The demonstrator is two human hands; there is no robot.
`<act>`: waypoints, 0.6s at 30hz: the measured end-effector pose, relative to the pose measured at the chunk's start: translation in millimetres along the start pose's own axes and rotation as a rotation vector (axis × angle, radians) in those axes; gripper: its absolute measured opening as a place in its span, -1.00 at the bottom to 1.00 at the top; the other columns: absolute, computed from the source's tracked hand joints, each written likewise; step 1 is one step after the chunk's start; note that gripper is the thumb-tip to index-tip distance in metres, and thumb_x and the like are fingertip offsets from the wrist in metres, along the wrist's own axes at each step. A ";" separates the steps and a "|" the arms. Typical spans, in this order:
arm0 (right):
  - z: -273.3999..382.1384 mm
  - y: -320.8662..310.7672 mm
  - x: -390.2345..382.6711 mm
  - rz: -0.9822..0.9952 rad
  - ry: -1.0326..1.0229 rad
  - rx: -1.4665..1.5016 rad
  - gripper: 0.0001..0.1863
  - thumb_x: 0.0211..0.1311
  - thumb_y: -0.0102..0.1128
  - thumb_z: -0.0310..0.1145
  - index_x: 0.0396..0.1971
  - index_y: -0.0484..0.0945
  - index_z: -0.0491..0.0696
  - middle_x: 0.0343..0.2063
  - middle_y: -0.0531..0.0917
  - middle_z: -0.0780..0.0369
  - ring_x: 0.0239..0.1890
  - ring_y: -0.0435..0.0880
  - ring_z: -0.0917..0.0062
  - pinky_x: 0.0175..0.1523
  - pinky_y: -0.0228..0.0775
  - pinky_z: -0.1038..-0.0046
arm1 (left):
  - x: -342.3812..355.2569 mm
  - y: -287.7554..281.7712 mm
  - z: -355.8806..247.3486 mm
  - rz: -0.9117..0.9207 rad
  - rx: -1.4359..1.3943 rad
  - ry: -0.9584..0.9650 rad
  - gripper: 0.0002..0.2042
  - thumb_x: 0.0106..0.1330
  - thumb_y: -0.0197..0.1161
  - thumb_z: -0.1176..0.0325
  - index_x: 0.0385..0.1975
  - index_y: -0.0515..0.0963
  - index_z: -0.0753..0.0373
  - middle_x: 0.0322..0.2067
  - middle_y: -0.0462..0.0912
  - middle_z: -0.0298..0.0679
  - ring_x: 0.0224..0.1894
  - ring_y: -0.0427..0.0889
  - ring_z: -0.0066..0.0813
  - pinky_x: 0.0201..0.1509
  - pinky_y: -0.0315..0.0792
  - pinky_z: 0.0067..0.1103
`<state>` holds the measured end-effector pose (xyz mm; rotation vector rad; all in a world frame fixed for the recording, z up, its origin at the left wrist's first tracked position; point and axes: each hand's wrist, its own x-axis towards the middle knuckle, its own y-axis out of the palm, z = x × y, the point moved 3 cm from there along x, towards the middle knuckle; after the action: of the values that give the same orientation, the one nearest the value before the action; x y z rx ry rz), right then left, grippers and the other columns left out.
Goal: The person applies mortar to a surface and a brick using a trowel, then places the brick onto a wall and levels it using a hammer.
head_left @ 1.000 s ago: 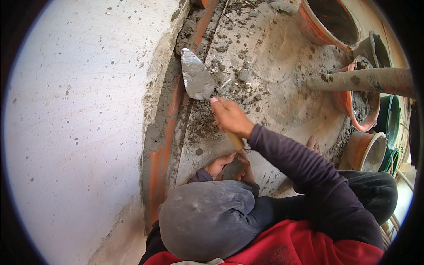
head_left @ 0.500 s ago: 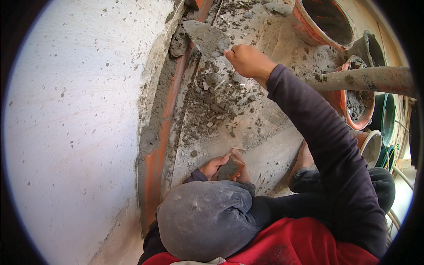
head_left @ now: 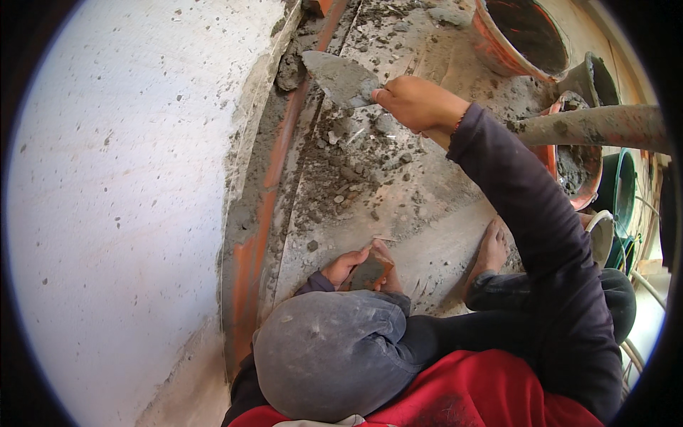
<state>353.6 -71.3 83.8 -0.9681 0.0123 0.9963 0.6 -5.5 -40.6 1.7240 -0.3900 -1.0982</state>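
Note:
My right hand point(head_left: 420, 105) is closed round the handle of a trowel point(head_left: 340, 78), its pointed blade coated with grey mortar. The tip points left, close to a lump of wet mortar point(head_left: 289, 69) against the wall base. Down by my bent knee, my left hand point(head_left: 344, 269) grips a flat grey piece with an orange broken edge point(head_left: 370, 272); its kind is unclear, and my knee hides part of it. A long reddish-orange strip point(head_left: 279, 153) runs along the wall foot, with grey mortar beside it.
A mortar-specked white wall point(head_left: 128, 178) rises at left. Crumbs and stones point(head_left: 348, 171) litter the floor. Along the right stand an orange bucket point(head_left: 498, 43), another holding mortar point(head_left: 573, 171) and a green bucket point(head_left: 617, 188). A thick dirty pole point(head_left: 597, 129) crosses there. My bare foot point(head_left: 491, 249) rests nearby.
My right hand and the trowel have shifted slightly right and toward me, away from the wall. My right foot shows more fully. The left hand stays where it was.

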 end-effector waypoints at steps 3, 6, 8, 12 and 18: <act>9.2 -6.4 -1.7 0.088 0.136 0.090 -0.41 0.43 -0.16 -0.07 -0.46 0.56 -0.35 -0.56 0.60 -0.08 -0.44 0.64 0.11 -0.23 0.44 0.17 | 1.0 3.2 -0.8 0.007 -0.019 0.010 -0.40 0.48 -0.14 -0.09 0.10 0.43 0.41 -0.18 0.64 -0.02 -0.22 0.68 -0.24 -0.12 0.57 -0.40; 6.4 -5.0 0.4 0.053 0.118 0.113 -0.45 0.47 -0.16 -0.04 -0.44 0.50 -0.29 -0.73 0.50 0.11 -0.72 0.56 0.37 -0.57 0.41 0.30 | 0.4 5.2 -1.9 -0.006 -0.028 -0.005 -0.41 0.48 -0.14 -0.09 0.10 0.43 0.41 -0.18 0.65 -0.02 -0.22 0.68 -0.24 -0.11 0.57 -0.40; 5.3 -1.2 -4.2 0.021 0.146 0.191 -0.45 0.47 -0.16 -0.04 -0.44 0.49 -0.28 -0.73 0.49 0.14 -0.73 0.54 0.40 -0.60 0.40 0.32 | 0.6 3.7 -2.0 -0.008 -0.016 -0.018 -0.41 0.46 -0.10 -0.09 0.12 0.42 0.38 -0.17 0.64 -0.01 -0.21 0.67 -0.20 -0.11 0.58 -0.36; 7.1 -2.6 -13.4 -0.043 0.181 0.342 -0.47 0.47 -0.13 -0.04 -0.42 0.49 -0.27 -0.73 0.46 0.18 -0.76 0.50 0.45 -0.64 0.38 0.35 | 2.2 -7.0 1.4 0.022 0.029 0.001 -0.42 0.41 -0.03 -0.11 0.14 0.41 0.32 -0.13 0.63 0.01 -0.16 0.67 -0.12 -0.09 0.58 -0.30; 13.1 3.4 -10.2 0.113 0.148 0.277 -0.49 0.48 -0.15 -0.05 -0.44 0.46 -0.23 -0.71 0.43 0.25 -0.75 0.47 0.52 -0.66 0.35 0.38 | 1.5 -4.3 1.1 0.014 -0.006 -0.018 -0.43 0.41 -0.02 -0.10 0.15 0.39 0.29 -0.11 0.62 -0.01 -0.16 0.67 -0.13 -0.08 0.59 -0.30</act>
<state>340.0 -68.8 93.7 -0.7906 0.3241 0.9940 -0.5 -5.2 -45.2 1.7049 -0.4089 -1.1039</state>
